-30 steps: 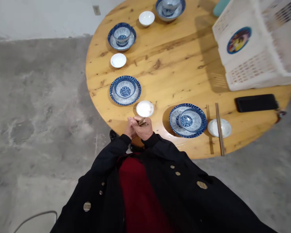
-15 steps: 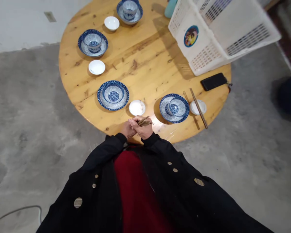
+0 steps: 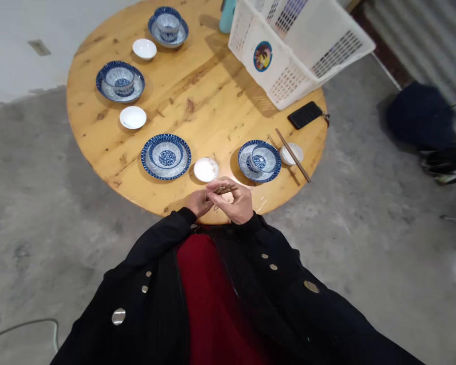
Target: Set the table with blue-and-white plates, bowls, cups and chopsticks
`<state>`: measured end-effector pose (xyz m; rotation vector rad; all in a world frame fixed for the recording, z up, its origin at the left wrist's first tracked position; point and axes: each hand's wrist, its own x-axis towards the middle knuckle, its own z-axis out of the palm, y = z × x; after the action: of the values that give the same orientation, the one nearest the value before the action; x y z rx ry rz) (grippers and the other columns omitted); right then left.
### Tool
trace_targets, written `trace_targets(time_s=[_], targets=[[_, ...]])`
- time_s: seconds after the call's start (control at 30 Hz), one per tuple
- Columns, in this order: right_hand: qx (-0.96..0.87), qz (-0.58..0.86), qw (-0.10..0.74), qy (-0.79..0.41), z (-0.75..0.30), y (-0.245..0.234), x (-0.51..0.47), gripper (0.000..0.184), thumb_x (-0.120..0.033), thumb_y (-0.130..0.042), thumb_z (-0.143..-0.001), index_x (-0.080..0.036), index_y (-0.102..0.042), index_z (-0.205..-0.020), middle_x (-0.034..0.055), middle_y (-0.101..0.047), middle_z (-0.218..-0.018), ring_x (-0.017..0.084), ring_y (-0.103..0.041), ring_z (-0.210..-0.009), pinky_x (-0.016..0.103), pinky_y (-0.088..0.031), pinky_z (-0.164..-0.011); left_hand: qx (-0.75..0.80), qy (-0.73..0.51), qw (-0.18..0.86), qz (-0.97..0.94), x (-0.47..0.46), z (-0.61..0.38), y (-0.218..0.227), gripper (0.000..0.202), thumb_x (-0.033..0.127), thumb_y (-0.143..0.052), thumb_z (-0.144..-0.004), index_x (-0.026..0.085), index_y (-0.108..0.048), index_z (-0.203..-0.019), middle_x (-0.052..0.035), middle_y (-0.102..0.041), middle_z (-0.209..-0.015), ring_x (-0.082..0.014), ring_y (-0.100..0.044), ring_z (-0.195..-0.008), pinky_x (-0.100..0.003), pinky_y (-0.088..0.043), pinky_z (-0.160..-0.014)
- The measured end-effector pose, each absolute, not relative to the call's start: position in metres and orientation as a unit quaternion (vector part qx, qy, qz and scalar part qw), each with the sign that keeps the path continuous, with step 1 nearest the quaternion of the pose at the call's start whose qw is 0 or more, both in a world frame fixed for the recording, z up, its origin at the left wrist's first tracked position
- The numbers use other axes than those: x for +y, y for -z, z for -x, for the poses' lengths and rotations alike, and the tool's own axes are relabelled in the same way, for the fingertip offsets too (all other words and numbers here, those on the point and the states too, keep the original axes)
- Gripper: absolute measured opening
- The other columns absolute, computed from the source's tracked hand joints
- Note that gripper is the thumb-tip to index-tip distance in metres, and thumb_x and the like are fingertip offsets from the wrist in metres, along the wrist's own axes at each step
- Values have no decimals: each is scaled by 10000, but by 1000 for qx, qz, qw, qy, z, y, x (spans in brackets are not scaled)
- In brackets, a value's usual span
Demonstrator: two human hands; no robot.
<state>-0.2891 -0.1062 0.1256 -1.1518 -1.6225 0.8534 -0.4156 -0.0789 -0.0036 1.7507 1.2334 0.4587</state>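
Both hands meet at the near edge of the round wooden table (image 3: 213, 101). My left hand (image 3: 198, 203) is closed round a bundle of brown chopsticks (image 3: 225, 190). My right hand (image 3: 238, 202) pinches the same chopsticks between thumb and fingers, its palm turned up. Just beyond the hands lies a small white dish (image 3: 205, 169), with a blue-and-white plate and bowl (image 3: 166, 156) to its left and another such set (image 3: 259, 160) to its right.
A pair of chopsticks (image 3: 292, 154) rests across a white dish (image 3: 292, 153) at the right. Two more plate-and-bowl sets (image 3: 120, 81) (image 3: 167, 25) with white dishes stand farther off. A white plastic crate (image 3: 296, 45), a black phone (image 3: 306, 114) and a dark bag (image 3: 421, 114) on the floor.
My right hand has loosened from a tight clasp and now pinches the chopsticks with the palm up. The view has swung, so the table appears farther left and smaller.
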Motion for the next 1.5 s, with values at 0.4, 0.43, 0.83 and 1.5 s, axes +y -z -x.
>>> trace_targets(time_s=[0.4, 0.43, 0.83, 1.5], targets=[[-716, 453, 468, -253, 259, -145, -111, 198, -263, -586, -932, -230, -721, -1074, 105, -727, -1118, 239, -688, -1050, 413, -571, -904, 464, -195, 481, -718, -78, 421, -17, 453, 521, -501, -952, 154, -741, -1067, -30, -717, -773, -161, -623, -684, -227, -397, -614], [-716, 451, 470, -251, 260, -144, -110, 177, -257, -589, -933, -229, -728, -1038, 101, -736, -1091, 235, -695, -1031, 415, -571, -908, 461, -196, 481, -719, -78, 420, -18, 446, 515, -501, -951, 154, -743, -1055, -27, -711, -756, -156, -614, -666, -227, -391, -607], [-636, 502, 515, -280, 258, -155, -95, 160, -293, -641, -907, -222, -758, -825, 34, -738, -824, 185, -696, -766, 328, -572, -723, 456, -266, 618, -582, -80, 426, -27, 570, 669, -622, -823, 125, -773, -905, -92, -773, -862, -201, -707, -791, -287, -537, -730], [-376, 567, 504, -533, 225, -108, 41, 192, -318, -764, -800, -171, -673, -716, -6, -630, -642, 90, -596, -546, 205, -531, -526, 599, -348, 570, -441, -104, 480, -59, 655, 701, -621, -797, 93, -766, -990, -136, -772, -945, -100, -594, -521, -215, -419, -440]])
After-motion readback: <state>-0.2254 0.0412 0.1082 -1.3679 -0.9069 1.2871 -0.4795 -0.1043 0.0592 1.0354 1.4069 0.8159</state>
